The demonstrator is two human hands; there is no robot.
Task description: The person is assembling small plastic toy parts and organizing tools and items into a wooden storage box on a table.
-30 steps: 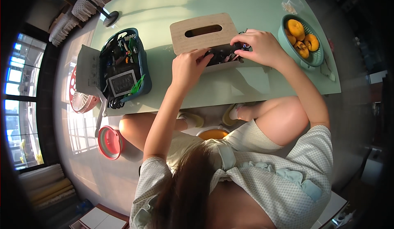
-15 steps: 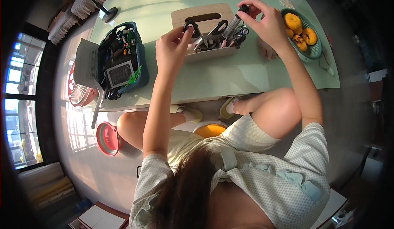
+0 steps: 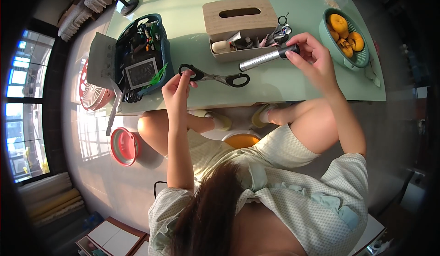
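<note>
My left hand pinches one loop of a pair of black-handled scissors, held out above the table's near side with a black loop at either end. A silver tube with a black end is tilted in my right hand, whose thumb and fingers close on the black end. Behind both stands a tissue box organizer with a slotted wooden lid. Its front tray holds a white rounded item, small dark items and more metal tools with finger loops at the right end.
The pale green table carries a blue basket crammed with cables and small goods at left. At right, a green basket holds several orange fruits. A pink basin lies on the floor, left of my legs.
The scissors and the tube have come out of the organizer's tray toward me. My left hand moved down and left, my right hand down and right. The view has shifted slightly.
</note>
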